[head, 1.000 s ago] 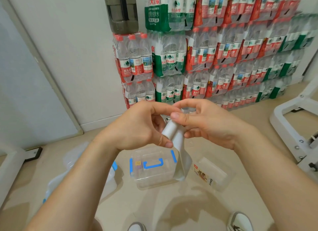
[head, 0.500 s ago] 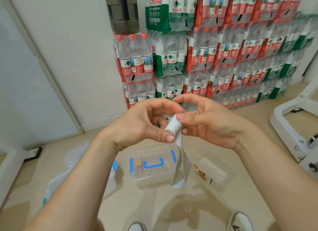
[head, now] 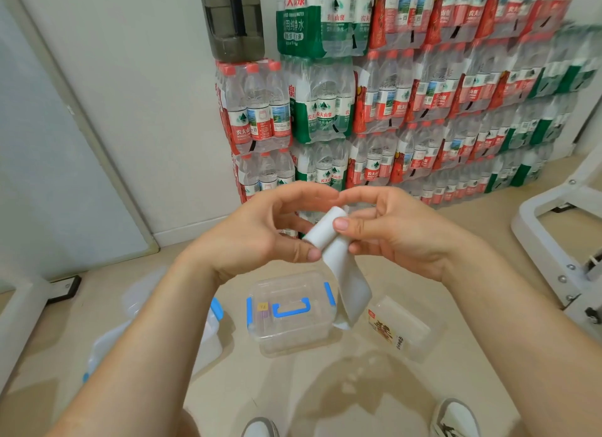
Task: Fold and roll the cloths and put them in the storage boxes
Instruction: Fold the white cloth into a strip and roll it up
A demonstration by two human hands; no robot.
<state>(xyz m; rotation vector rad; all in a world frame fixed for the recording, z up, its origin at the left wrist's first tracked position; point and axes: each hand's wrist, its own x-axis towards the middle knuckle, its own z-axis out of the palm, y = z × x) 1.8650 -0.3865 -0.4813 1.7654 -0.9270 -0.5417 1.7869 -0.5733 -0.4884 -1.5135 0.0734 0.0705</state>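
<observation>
We see the white cloth (head: 325, 233) held up in the air btw. both hands, well above the floor. Its upper part is wound into a tight roll, tilted. The rest hangs down as a loose flat strip, and its end shows in front of the boxes below.

The left hand (head: 260, 234) pinches the lower end of the roll w/ thumb and curled fingers. The right hand (head: 400, 238) holds the upper end, the thumb tip pressed on the roll and the other fingers curled behind it. So both grips are narrow and closed on the cloth.

On the floor under the hands stands a clear storage box (head: 293, 335) w/ blue clips, its blue handle facing up. Just right of it lies a second clear box (head: 410, 339) w/ a printed label. At left is another clear container (head: 208, 326) w/ a blue clip, partly hidden by the left forearm.

Behind, packs of water bottles (head: 391, 111) are stacked against the wall. Two shoes (head: 454, 418) show at the bottom edge, and a white frame (head: 547, 228) stands at right.
</observation>
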